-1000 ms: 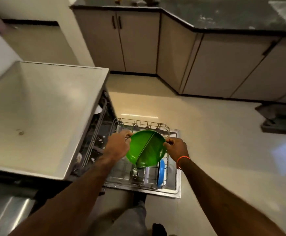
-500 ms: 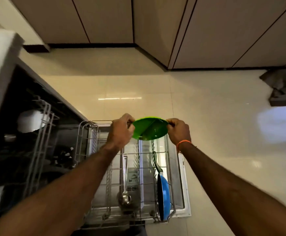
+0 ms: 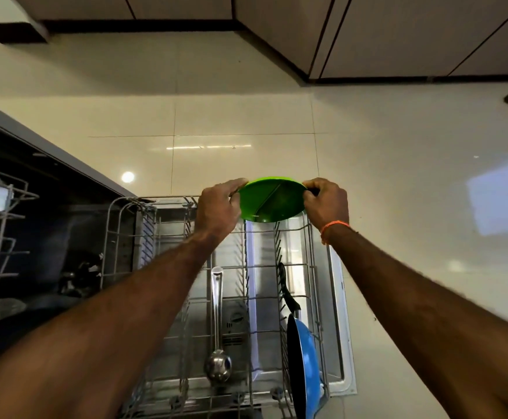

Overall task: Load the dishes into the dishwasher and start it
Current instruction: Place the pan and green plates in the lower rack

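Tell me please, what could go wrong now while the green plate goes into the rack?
1. The green plate is held only by its edges, left hand and right hand; it might slip and fall onto the lower rack.
2. It is at the rack's far end, so it could miss the tines.
3. The blue pan and ladle limit free slots nearby.

Round green plastic divided plate: gripped at opposite rims by left hand and right hand, above far end of grey wire dishwasher rack. In rack: steel ladle, lying flat; blue frying pan, on edge. Glossy cream tiled floor beyond.
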{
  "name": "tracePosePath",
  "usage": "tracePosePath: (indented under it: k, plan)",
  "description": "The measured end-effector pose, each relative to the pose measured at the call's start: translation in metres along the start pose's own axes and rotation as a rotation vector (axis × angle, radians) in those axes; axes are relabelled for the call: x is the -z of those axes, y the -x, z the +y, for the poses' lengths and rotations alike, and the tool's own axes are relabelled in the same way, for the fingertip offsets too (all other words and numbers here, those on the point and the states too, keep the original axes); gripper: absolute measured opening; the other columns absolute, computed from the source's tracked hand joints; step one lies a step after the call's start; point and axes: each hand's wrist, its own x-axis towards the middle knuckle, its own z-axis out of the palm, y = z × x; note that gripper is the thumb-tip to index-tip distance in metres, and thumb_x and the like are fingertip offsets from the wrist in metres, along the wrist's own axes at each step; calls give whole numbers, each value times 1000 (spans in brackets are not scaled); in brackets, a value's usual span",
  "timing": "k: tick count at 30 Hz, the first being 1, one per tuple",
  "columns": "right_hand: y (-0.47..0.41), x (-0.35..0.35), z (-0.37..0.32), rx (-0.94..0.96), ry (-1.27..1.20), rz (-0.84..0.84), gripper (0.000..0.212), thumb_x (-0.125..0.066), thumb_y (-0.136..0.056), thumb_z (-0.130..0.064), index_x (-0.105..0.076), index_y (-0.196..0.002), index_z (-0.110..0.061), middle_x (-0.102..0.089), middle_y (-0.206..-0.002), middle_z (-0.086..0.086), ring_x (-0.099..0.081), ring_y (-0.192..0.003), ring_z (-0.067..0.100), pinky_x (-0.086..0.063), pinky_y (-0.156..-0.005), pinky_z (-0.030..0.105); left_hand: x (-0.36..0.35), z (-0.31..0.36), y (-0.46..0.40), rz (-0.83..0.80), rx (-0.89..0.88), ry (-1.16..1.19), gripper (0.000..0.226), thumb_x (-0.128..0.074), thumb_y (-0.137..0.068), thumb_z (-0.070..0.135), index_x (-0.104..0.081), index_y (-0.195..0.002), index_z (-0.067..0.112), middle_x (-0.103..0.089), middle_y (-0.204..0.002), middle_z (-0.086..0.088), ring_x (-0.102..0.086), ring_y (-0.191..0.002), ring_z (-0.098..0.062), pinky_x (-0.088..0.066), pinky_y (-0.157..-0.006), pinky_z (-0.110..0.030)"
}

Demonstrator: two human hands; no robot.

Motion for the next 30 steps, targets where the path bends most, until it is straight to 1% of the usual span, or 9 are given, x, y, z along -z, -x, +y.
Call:
tracePosePath:
  k: [4,7,10,13,17,19,22,26,30]
  plan:
    - [11,-9,-13,8,-24,25,24,-62,-82,-16,-76,-101,-20,-74,-94,-5,-65,-85,14,-52,-80,26,10,-7,6,86,31,-7,41,-63,-91,7,-70,-127,25,-73,-122,2,-70,-107,-15,-57,-97,-35]
    - [22,-14,-29,43,-18,5,19,-64,-81,-18,-75,-97,-20,-71,-90,-6,-62,-81,13,-48,-75,24,24,-10,16,151,46,-41,42,-65,-92,5,-68,-129,23,-73,-120,-3,-71,-102,-19,-60,-89,-36]
    - [30,-20,-43,66,-19,-30,17,-64,-82,-18,-74,-96,-19,-71,-89,-4,-62,-81,14,-51,-76,28,41,-15,23,161,39,-58,42,-66,-93,4,-66,-131,21,-72,-122,-6,-71,-100,-19,-61,-83,-32]
    - [34,-29,-59,91,-33,-57,15,-64,-81,-21,-72,-93,-22,-69,-85,-8,-62,-79,13,-51,-73,29,62,-24,19,178,-20,-54,41,-63,-95,2,-65,-132,19,-70,-125,-7,-70,-102,-17,-61,-83,-27]
    - [41,-61,-86,209,-80,-169,21,-64,-82,-14,-75,-99,-20,-74,-94,-1,-67,-83,17,-56,-80,35,105,-48,13,249,-23,-53,39,-62,-94,-2,-66,-129,15,-69,-128,-7,-67,-105,-14,-58,-85,-22]
    - [46,-82,-100,250,-78,-234,23,-63,-85,-14,-75,-105,-19,-75,-101,0,-68,-89,18,-55,-84,34,125,-68,14,274,18,-62,40,-63,-93,-4,-68,-127,16,-70,-126,-6,-67,-103,-13,-56,-85,-18]
    - [53,-107,-113,254,-66,-261,24,-62,-89,-12,-75,-109,-17,-75,-105,2,-67,-94,20,-53,-86,31,139,-93,15,304,83,-57,39,-65,-91,-5,-71,-124,17,-73,-120,-3,-70,-99,-13,-58,-85,-23]
    - [59,-135,-123,260,-48,-271,26,-62,-88,-11,-75,-110,-16,-74,-108,5,-67,-99,24,-53,-89,34,139,-111,16,406,173,-9,35,-60,-92,-7,-75,-118,11,-75,-116,-3,-70,-103,-13,-52,-90,-14]
    - [56,-154,-128,250,-18,-297,27,-63,-89,-9,-75,-113,-14,-73,-112,8,-66,-103,26,-49,-93,31,136,-126,18,421,278,22,31,-59,-93,-5,-75,-116,9,-75,-113,-5,-71,-102,-16,-47,-84,-2]
